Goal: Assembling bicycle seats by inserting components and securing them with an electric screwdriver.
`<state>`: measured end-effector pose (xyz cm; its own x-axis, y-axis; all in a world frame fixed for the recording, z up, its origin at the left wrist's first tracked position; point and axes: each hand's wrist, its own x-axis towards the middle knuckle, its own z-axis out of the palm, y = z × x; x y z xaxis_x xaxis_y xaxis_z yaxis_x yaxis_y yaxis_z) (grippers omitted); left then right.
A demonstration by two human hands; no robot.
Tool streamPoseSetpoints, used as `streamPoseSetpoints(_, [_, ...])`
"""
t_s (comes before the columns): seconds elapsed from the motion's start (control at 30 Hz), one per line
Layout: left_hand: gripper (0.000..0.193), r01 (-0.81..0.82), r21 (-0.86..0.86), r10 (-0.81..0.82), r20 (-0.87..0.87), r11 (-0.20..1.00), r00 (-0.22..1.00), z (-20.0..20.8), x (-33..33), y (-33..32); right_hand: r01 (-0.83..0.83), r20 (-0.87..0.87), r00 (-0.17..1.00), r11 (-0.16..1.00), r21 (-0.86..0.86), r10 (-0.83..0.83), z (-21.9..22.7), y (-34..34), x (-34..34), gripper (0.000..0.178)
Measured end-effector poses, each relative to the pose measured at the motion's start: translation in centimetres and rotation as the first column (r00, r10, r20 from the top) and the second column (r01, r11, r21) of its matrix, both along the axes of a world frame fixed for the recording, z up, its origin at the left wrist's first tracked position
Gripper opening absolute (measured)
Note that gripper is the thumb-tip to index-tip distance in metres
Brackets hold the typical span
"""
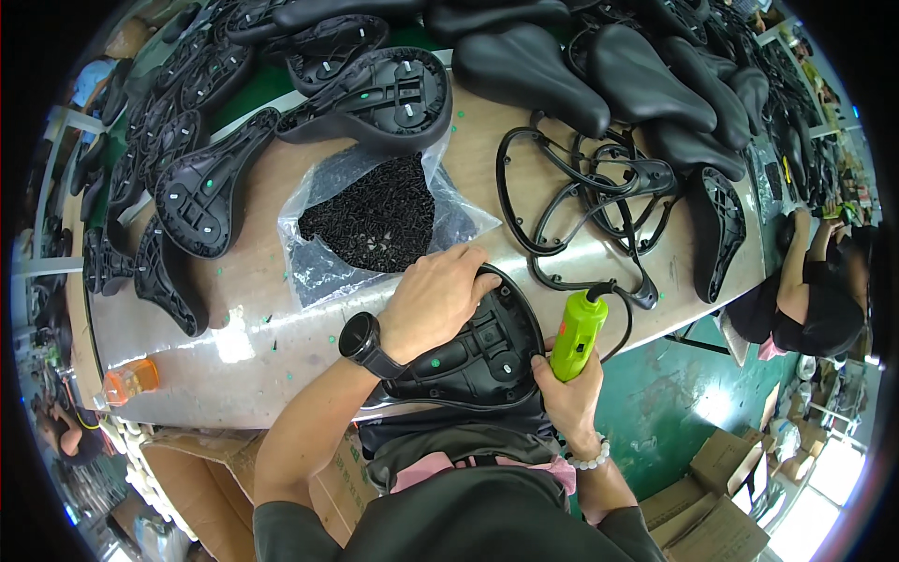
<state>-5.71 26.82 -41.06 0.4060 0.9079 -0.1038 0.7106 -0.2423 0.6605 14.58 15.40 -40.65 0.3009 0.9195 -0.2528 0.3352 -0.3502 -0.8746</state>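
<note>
An upturned black bicycle saddle (471, 361) lies at the table's near edge against my body, its ribbed underside showing. My left hand (435, 298), with a black watch on the wrist, grips the saddle's far edge, fingers curled and thumb on the rim. To the right of the saddle, my right hand (571, 398) is wrapped round a lime-green electric screwdriver (578, 335), whose dark cord leaves the upper end. The screwdriver's lower tip is hidden by my hand. Just beyond my left hand, an open clear plastic bag (318, 272) holds a heap of small black screws (375, 215).
Black saddle frame rings (562, 220) lie in a tangle at the right. Finished-looking saddles (534, 75) and upturned saddles (201, 192) crowd the far and left sides. An orange bottle (131, 381) lies near the left edge. Cardboard boxes (702, 496) stand lower right; a co-worker (815, 290) sits beyond.
</note>
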Motion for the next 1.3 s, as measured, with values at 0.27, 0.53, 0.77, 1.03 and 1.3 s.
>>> streamPoseSetpoints(0.27, [0.03, 0.054, 0.035, -0.053, -0.035, 0.998, 0.998, 0.3, 0.5, -0.4, -0.089, -0.198, 0.978, 0.989, -0.118, 0.065, -0.8, 0.0, 1.6, 0.046])
streamPoseSetpoints(0.53, [0.04, 0.119, 0.036, -0.111, -0.17, 0.992, 0.979, -0.1, 0.7, -0.2, -0.194, -0.592, 0.806, 0.941, -0.276, -0.007, -2.6, 0.7, 3.5, 0.075])
streamPoseSetpoints(0.77, [0.04, 0.097, 0.262, -0.058, -0.151, 0.96, 0.987, 0.0, 1.2, -1.4, -0.134, -0.59, 0.808, 0.971, -0.199, -0.009, -2.5, 0.2, 2.9, 0.065])
streamPoseSetpoints(1.03, [0.051, 0.564, 0.343, -0.58, -0.062, 0.751, 0.812, 1.7, 0.1, -7.6, -0.222, -0.561, 0.825, 0.951, -0.216, 0.065, -2.3, 0.2, 3.5, 0.073])
streamPoseSetpoints(1.3, [0.03, 0.506, 0.382, -0.463, -0.205, 0.773, 0.863, -0.2, 0.1, -11.0, -0.224, -0.582, 0.812, 0.946, -0.236, 0.047, -2.2, -0.1, 3.2, 0.074])
